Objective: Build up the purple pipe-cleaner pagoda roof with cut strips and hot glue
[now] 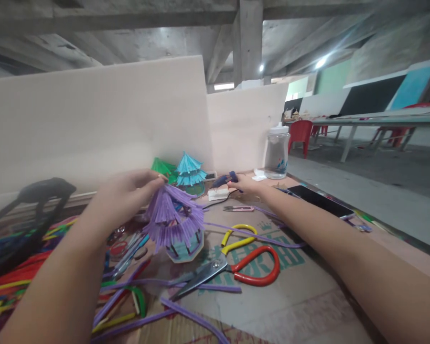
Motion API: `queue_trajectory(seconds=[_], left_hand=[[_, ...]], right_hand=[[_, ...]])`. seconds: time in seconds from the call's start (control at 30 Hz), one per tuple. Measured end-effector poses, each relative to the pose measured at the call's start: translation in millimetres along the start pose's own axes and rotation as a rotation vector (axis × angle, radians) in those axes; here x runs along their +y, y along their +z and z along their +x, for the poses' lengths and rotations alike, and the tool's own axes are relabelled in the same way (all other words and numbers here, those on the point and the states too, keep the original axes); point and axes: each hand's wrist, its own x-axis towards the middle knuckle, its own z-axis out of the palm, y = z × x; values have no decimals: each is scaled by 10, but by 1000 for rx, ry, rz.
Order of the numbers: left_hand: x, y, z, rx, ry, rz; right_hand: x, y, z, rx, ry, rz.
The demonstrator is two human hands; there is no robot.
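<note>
My left hand (138,191) is closed in a pinch at the peak of a small pavilion model (175,217) with a two-tiered purple pipe-cleaner roof. Its light blue base with dark posts rests tilted over the cardboard. Farther off, my right hand (249,185) has its fingers closed on a dark blue glue gun (222,180), where a small red light shows. A cord runs from it beside a white block (218,194). Large scissors (222,263) with one yellow and one red handle lie partly open. Beyond them are pink thread snips (238,209).
Purple pipe cleaners (197,315) lie across the cardboard (294,306). Coloured pipe cleaners (14,286) and a black strap-like object (39,200) sit left. A blue-roofed model (190,169) and a green one (164,167) stand behind. A bottle (276,153) and phone (320,201) are right.
</note>
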Motion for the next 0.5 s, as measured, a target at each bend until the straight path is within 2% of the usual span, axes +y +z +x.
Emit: queue_trajectory(seconds=[0.13, 0.27, 0.4, 0.5], left_hand=[[77, 63, 5, 3, 24, -8], [138, 79, -5, 11, 55, -22], [168, 85, -16, 8, 53, -54], [162, 94, -16, 8, 55, -80]], right_hand=[[44, 99, 9, -20, 10, -53], [53, -19, -13, -38, -1, -173], [-17, -215, -178, 66, -10, -327], [-197, -266, -419, 159, -83, -402]])
